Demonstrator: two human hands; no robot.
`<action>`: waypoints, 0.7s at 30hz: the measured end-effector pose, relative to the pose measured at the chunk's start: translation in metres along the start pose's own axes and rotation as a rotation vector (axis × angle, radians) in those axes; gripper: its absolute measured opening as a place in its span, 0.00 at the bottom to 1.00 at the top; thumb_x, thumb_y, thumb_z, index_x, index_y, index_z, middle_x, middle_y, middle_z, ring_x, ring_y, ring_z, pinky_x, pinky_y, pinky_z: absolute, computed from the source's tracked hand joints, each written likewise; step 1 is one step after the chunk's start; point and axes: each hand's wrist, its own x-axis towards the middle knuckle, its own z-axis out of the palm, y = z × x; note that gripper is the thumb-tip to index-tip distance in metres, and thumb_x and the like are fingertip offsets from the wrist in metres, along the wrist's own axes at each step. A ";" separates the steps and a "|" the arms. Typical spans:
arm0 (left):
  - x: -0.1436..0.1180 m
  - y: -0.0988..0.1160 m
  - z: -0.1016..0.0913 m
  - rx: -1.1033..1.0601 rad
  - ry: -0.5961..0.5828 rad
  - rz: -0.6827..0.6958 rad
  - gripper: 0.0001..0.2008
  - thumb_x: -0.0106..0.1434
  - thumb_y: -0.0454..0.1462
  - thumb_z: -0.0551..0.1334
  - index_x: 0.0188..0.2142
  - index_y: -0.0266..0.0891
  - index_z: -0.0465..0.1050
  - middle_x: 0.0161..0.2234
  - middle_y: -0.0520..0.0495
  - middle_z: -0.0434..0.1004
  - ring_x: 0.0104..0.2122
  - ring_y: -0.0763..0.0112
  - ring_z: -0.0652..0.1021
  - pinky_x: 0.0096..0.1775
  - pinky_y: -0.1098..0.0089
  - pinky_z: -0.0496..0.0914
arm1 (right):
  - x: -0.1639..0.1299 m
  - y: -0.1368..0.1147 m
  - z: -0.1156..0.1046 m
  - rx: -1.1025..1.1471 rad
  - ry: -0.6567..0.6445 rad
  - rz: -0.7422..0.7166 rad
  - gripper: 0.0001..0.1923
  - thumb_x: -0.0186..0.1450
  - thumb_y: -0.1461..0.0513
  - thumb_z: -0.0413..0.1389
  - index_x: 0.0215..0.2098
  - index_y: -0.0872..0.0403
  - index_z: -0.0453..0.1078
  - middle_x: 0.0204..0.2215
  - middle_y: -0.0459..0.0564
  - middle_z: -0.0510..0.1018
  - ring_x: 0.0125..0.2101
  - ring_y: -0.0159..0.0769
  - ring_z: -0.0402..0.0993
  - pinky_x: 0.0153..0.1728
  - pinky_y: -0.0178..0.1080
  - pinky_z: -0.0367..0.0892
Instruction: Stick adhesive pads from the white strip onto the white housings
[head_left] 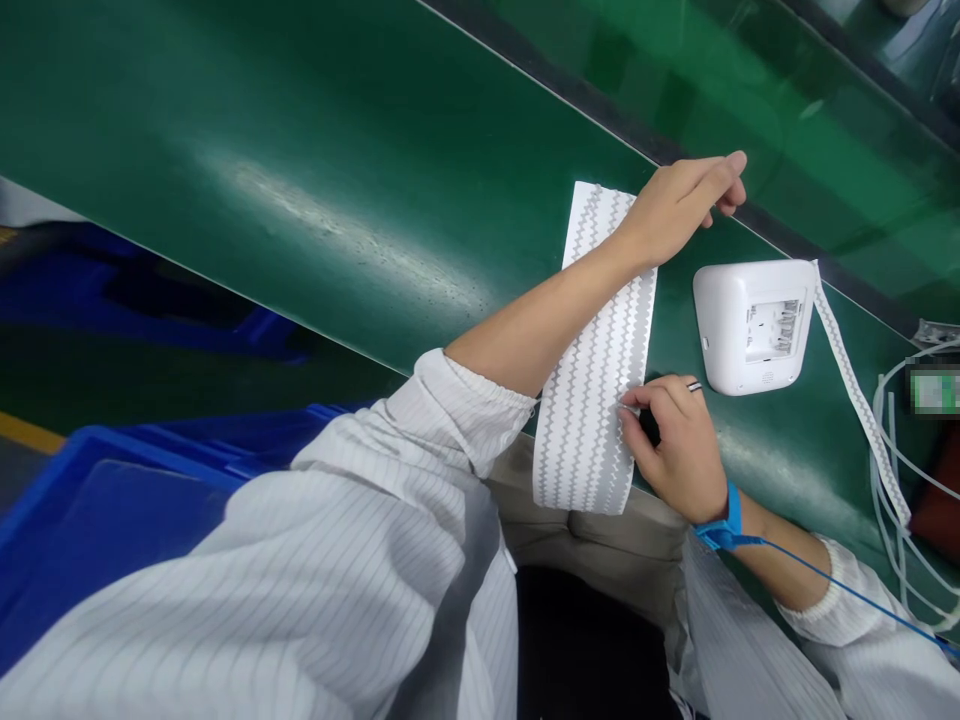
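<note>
Green desk (337, 130): it runs slanting under our arms; a blue crate (135, 510) is below its near edge.
Patterned sheet (589, 430): it lies across the desk, from close to the far edge until past the near edge, where the lower end hangs above our lap.
Left hand (686, 205): it is above the far edge, with the forearm (555, 310) crossing over the sheet; the fingers are curled close together, and we cannot tell if something is between them.
Right hand (675, 445): thumb and forefinger come near each other at the sheet's right side, by the near edge; we cannot tell if they pinch it. A blue wristband (726, 520) is on this wrist.
White device (720, 310): it rests right of the sheet, apart from it, near the far edge, with an uncovered compartment facing up.
Narrow strip (855, 382): it begins beside the device's far right corner and slants towards the near edge.
Good handling: we judge that the overhanging end gives weak support, so at this side we should use a light, low pinch and avoid bending the sheet.
</note>
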 end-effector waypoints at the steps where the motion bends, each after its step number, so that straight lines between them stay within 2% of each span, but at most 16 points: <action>1: 0.000 0.000 0.000 -0.002 0.000 -0.001 0.28 0.88 0.43 0.44 0.42 0.39 0.81 0.47 0.43 0.85 0.49 0.65 0.86 0.50 0.65 0.75 | 0.001 0.000 0.000 -0.002 -0.008 0.000 0.04 0.81 0.65 0.58 0.48 0.49 0.73 0.43 0.53 0.81 0.45 0.50 0.75 0.49 0.53 0.70; 9: 0.000 -0.001 0.001 0.051 0.002 -0.005 0.29 0.89 0.45 0.45 0.43 0.40 0.82 0.46 0.42 0.86 0.48 0.64 0.85 0.48 0.65 0.75 | 0.004 -0.001 0.001 -0.038 -0.036 -0.014 0.08 0.79 0.68 0.57 0.43 0.49 0.71 0.40 0.52 0.79 0.42 0.49 0.72 0.48 0.52 0.70; 12: -0.002 -0.002 0.000 0.081 -0.018 0.058 0.26 0.88 0.45 0.48 0.43 0.41 0.82 0.44 0.42 0.87 0.46 0.63 0.86 0.47 0.64 0.75 | 0.004 0.000 0.003 -0.060 -0.026 -0.039 0.08 0.77 0.69 0.58 0.42 0.49 0.71 0.39 0.51 0.78 0.42 0.48 0.73 0.47 0.51 0.71; 16: -0.006 -0.008 -0.001 0.138 -0.114 0.213 0.23 0.86 0.46 0.53 0.43 0.41 0.84 0.45 0.43 0.89 0.43 0.63 0.86 0.50 0.62 0.76 | 0.004 0.001 0.009 -0.084 -0.006 -0.079 0.08 0.73 0.70 0.59 0.40 0.50 0.72 0.37 0.51 0.78 0.41 0.48 0.74 0.46 0.50 0.72; 19: -0.009 -0.012 -0.001 0.221 -0.194 0.278 0.22 0.85 0.46 0.54 0.46 0.41 0.86 0.46 0.43 0.90 0.47 0.59 0.87 0.55 0.59 0.75 | 0.006 0.002 0.011 -0.060 -0.011 -0.084 0.07 0.72 0.69 0.59 0.40 0.50 0.72 0.37 0.51 0.78 0.41 0.47 0.75 0.46 0.49 0.73; 21: -0.011 -0.012 -0.002 0.270 -0.235 0.296 0.22 0.84 0.46 0.55 0.49 0.41 0.87 0.48 0.44 0.90 0.51 0.57 0.86 0.58 0.58 0.74 | 0.009 0.007 0.004 0.006 -0.019 -0.094 0.07 0.73 0.68 0.59 0.41 0.49 0.72 0.38 0.50 0.79 0.41 0.45 0.75 0.47 0.48 0.73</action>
